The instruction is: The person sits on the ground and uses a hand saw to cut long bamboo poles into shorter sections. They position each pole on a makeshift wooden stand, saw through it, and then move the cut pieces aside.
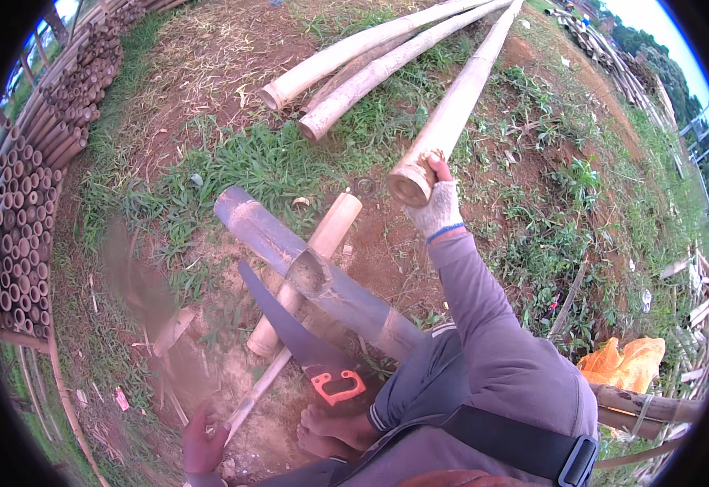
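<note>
Bamboo pole at one o'clock: pale tan, long, narrowing toward the top edge; near end cut across, rim pale, face brownish and recessed. Right hand, white-gloved, blue-edged cuff, grips that end. Left hand at seven o'clock, fingers bent, beside thin stick; cannot tell if holding it. Orange-handled handsaw nearer centre, also seven o'clock.

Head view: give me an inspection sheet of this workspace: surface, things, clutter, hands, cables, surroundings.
Surface: soil and grass.
Things: dark notched bamboo lying across short pale bamboo; orange-handled saw close by.
Clutter: orange sheet, white scrap.
Grips: right hand, gloved, closed on the end of a long pale pole; left hand beside a thin stick, contact unclear.
Cables: nothing seen.
Surroundings: stacked bamboo at left, further poles at top, trees at upper right.
</note>
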A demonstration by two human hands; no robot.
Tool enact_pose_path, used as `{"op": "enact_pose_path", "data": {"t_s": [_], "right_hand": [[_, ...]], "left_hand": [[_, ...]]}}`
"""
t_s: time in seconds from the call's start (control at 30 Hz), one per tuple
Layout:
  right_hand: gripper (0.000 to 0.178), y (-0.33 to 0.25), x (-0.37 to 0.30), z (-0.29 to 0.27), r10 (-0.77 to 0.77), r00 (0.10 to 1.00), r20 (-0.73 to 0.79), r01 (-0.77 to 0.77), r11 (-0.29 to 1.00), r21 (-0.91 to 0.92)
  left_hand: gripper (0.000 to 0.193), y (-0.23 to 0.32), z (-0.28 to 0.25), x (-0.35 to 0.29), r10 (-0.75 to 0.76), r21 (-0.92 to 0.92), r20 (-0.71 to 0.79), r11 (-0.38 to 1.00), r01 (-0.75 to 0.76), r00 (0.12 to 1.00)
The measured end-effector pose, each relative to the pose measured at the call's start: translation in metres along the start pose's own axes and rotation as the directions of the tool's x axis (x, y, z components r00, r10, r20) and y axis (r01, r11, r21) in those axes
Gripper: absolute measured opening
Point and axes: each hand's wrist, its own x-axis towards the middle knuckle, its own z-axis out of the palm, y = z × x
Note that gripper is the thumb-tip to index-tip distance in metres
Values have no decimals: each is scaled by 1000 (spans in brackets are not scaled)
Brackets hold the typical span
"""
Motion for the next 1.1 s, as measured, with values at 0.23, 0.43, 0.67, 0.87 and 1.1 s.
{"op": "enact_pose_path", "data": {"t_s": [0.23, 0.43, 0.67, 0.87, 1.1], "right_hand": [[59, -117, -139, -82, 25, 990, -139, -41, 992, -117], [60, -108, -251, -79, 65, 987, -149, -80, 992, -100], [52, 13, -356, -44, 364, 930, -45, -365, 907, -212], [54, 66, -343, -72, 674, 715, 185, -151, 407, -901], [93, 42, -181, -61, 234, 928, -290, -326, 887, -326]], "left_hand": [[75, 83, 57, 51, 300, 17, 358, 945, -327, 884], [88, 275, 177, 86, 559, -169, 559, 800, -576, 612], [98, 332, 261, 94, 443, -487, 700, 870, -79, 561], [105, 210, 181, 79, 373, -402, 707, 911, -93, 600], [108, 30, 11, 5, -23, -161, 724, 966, 202, 689]]}}
